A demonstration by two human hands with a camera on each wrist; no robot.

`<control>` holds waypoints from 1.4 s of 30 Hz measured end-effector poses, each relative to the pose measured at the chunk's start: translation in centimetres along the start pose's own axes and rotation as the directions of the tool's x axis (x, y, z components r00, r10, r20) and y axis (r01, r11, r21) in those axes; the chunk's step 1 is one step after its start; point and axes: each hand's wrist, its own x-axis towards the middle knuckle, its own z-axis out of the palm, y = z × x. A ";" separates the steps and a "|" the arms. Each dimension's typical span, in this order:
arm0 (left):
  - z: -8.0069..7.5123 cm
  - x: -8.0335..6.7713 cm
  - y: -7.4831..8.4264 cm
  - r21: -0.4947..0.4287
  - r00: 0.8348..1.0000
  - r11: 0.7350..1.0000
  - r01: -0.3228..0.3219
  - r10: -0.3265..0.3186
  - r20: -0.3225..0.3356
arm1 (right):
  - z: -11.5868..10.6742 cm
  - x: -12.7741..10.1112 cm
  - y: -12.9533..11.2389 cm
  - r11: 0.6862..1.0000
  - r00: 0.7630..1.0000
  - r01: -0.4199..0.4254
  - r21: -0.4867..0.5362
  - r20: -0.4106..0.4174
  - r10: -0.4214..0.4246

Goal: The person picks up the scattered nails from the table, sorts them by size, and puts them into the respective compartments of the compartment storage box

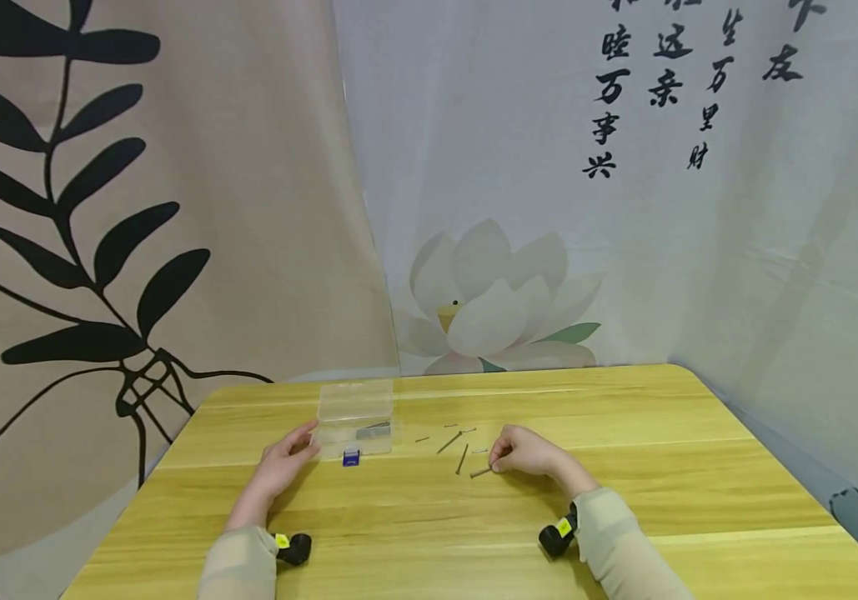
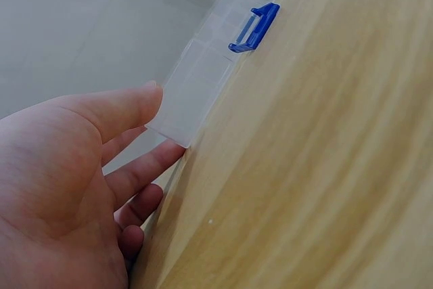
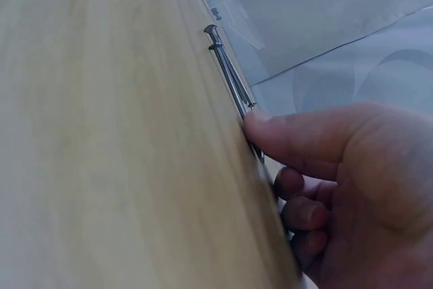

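Note:
My left hand [image 1: 295, 450] lies at the front left corner of a clear plastic box [image 1: 356, 415] on the wooden table [image 1: 684, 467]. In the left wrist view the left hand [image 2: 145, 133] has its thumb above and its fingers below that corner of the box [image 2: 203, 65], pinching it. A blue latch [image 2: 256, 28] sits on the box's front edge. My right hand [image 1: 499, 462] pinches one end of a nail [image 1: 481, 472] that lies flat on the table. The right wrist view shows the right hand [image 3: 260, 147] with its thumb tip on the nail [image 3: 230, 76] and the other fingers curled.
Several more loose nails [image 1: 449, 442] lie scattered on the table between the box and my right hand. Printed curtains hang close behind the table's far edge. A black wrist camera [image 1: 558, 533] sits on each forearm.

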 end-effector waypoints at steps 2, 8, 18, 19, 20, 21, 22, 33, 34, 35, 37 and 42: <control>0.0 0.0 0.0 0.001 1.000 1.000 -0.001 0.001 0.001 | 0.0 0.0 0.0 1.000 1.000 0.001 0.000 0.000 -0.001; 0.0 0.0 0.0 -0.005 1.000 1.000 0.008 -0.008 0.009 | -0.2 0.0 0.3 1.000 0.999 -0.011 -0.002 -0.031 0.011; -0.1 0.3 -0.1 -0.007 1.000 1.000 0.003 -0.003 0.010 | -1.0 -0.5 0.6 0.999 0.998 -0.042 -0.017 -0.036 0.041; -0.1 0.3 -0.1 -0.008 1.000 1.000 0.002 -0.002 0.011 | -0.9 -0.5 0.5 0.999 0.998 -0.043 -0.018 -0.037 0.043; -0.1 0.3 -0.1 -0.007 1.000 1.000 0.001 -0.001 0.012 | -0.9 -0.5 0.5 0.999 0.998 -0.043 -0.021 -0.036 0.042; -0.1 0.3 -0.1 -0.008 1.000 1.000 0.001 -0.001 0.012 | -0.9 -0.5 0.4 0.999 0.999 -0.041 -0.021 -0.033 0.040; -0.2 0.3 -0.2 -0.008 1.000 1.000 0.000 0.000 0.012 | -0.8 -0.5 0.4 0.999 0.999 -0.039 -0.023 -0.030 0.038; -0.2 0.2 -0.7 -0.022 1.000 1.000 -0.003 0.003 0.005 | -0.9 -0.5 0.0 0.998 1.000 -0.003 -0.060 0.016 0.004; -0.2 0.2 -0.7 -0.023 1.000 1.000 -0.003 0.003 0.006 | -1.0 -0.5 -0.1 0.998 1.000 -0.002 -0.065 0.018 0.003; -0.1 0.2 -0.7 -0.021 1.000 1.000 -0.004 0.004 0.004 | -1.1 -0.5 -0.1 0.998 1.000 -0.003 -0.066 0.020 0.004; -0.1 0.2 -0.6 -0.020 1.000 1.000 -0.004 0.004 0.004 | -1.2 -0.6 -0.2 0.998 1.000 -0.013 -0.061 0.020 0.014; 0.0 0.3 -0.3 -0.008 1.000 1.000 -0.001 0.001 0.005 | -1.3 -0.7 -0.2 0.999 0.999 -0.040 -0.028 -0.008 0.040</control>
